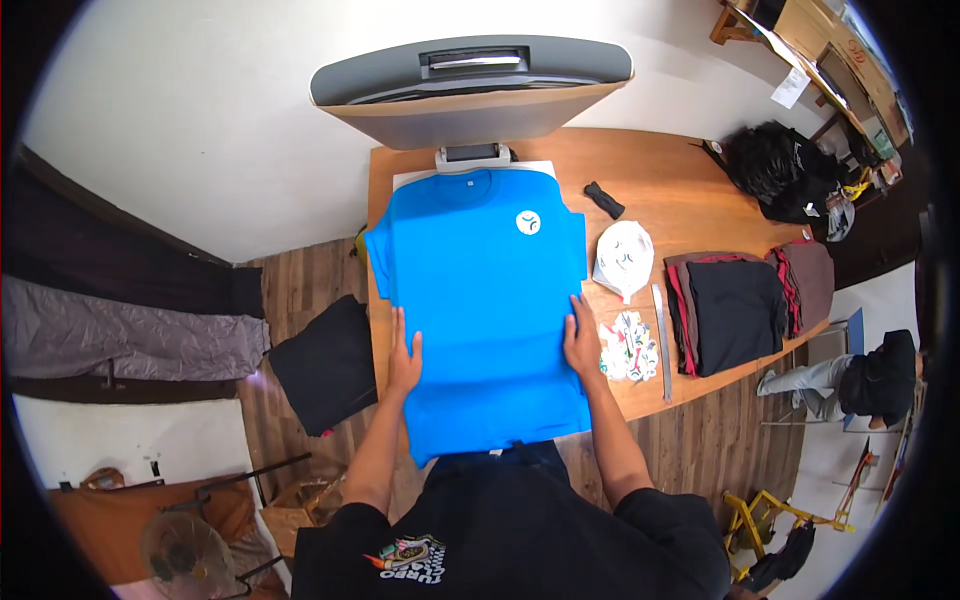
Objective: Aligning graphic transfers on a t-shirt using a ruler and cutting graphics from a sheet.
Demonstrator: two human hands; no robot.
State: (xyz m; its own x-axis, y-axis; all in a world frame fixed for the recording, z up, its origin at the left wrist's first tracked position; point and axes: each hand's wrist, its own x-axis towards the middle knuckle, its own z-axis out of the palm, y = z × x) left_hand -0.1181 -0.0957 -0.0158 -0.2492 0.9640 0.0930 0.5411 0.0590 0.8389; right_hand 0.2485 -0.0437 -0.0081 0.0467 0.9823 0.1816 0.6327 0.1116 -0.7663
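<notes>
A bright blue T-shirt [485, 300] with a small round white mark on the chest lies flat on the lower plate of an open heat press [470, 95]; its hem hangs over the near table edge. My left hand [404, 357] rests flat on the shirt's left edge, fingers spread. On the shirt's right edge lies my right hand [581, 340], palm down. Neither hand grips anything.
On the wooden table [690, 190] to the right lie a white bag [624, 258], a pile of small printed transfers [628, 347], a metal ruler [661, 340], a small black item [604, 200] and stacks of folded dark shirts [745, 310]. Another person sits at far right [860, 385].
</notes>
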